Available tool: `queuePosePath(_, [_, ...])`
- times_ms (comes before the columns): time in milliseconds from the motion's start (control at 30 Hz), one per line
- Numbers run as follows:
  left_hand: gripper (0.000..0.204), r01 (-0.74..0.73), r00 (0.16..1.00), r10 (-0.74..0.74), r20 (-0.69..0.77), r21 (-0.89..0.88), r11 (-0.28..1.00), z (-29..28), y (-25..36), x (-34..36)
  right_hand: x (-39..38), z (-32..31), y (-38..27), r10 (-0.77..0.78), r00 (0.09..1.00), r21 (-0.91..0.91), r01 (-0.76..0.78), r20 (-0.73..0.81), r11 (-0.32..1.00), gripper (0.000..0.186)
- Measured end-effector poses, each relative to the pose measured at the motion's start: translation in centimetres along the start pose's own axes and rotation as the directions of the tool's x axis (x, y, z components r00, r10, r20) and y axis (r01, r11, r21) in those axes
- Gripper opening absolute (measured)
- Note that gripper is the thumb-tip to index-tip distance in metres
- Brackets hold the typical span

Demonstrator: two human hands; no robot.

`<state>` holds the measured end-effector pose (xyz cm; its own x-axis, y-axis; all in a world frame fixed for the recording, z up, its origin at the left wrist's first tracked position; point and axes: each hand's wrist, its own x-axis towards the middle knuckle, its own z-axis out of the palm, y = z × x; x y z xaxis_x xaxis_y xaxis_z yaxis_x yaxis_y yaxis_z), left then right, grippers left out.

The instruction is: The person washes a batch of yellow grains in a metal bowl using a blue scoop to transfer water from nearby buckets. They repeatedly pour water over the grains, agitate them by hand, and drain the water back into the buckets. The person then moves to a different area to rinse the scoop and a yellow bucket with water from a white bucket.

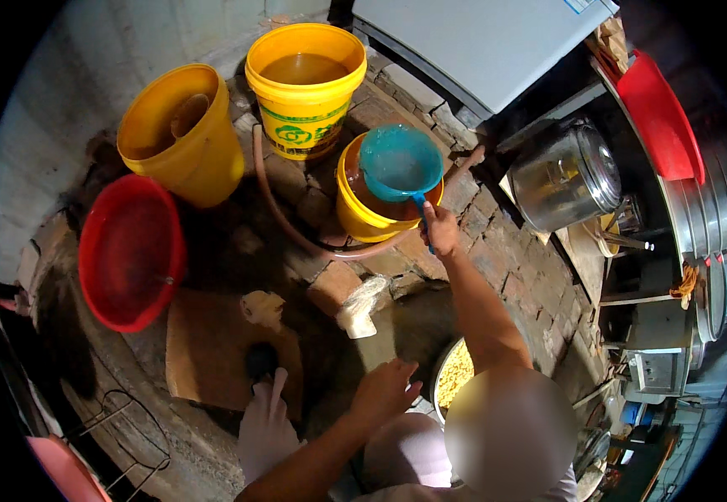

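Here the right hand (440,230) clasps a blue dipper (400,164) slanting lengthwise forward-left, bowl foremost; left hand (384,391) loose.

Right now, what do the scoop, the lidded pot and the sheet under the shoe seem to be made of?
Scoop: probably smooth plastic, from its even blue-green colour and soft sheen.
Lidded pot: polished metal, perhaps stainless steel, with bright silvery reflections.
Sheet under the shoe: likely matte cardboard, flat and brown; dim light leaves this open.
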<state>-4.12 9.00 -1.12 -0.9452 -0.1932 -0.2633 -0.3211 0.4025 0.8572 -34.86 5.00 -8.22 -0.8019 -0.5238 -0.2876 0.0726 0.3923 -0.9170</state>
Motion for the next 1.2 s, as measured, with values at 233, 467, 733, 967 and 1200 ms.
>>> queuePosePath(233, [0.037,0.004,1.0,-0.006,0.027,0.054,0.999,1.1,0.4,1.0,-7.5,-6.6,-2.0,-0.019,1.0,0.056,0.02,-0.014,0.998,0.033])
queuePosePath(467, [0.037,0.004,1.0,-0.004,-0.028,0.008,1.0,1.0,0.6,1.7,-21.6,-15.2,-0.3,0.081,0.994,-0.049,-0.084,-0.075,0.995,0.032])
queuePosePath(733, [0.04,0.095,0.992,-0.092,0.086,-0.043,0.995,0.5,1.4,2.8,-37.7,-22.1,7.7,0.36,0.869,-0.167,-0.432,-0.34,0.886,0.029])
queuePosePath(967, [0.037,-0.043,0.999,0.043,0.01,0.064,0.997,2.6,-0.1,3.3,-45.1,-25.2,12.7,0.191,0.739,-0.628,-0.657,-0.646,0.417,0.029])
queuePosePath(1200, [0.035,-0.08,0.996,0.08,0.031,0.017,0.997,3.8,0.0,4.1,-47.0,-25.5,10.0,0.175,0.666,-0.643,-0.745,-0.725,0.174,0.026])
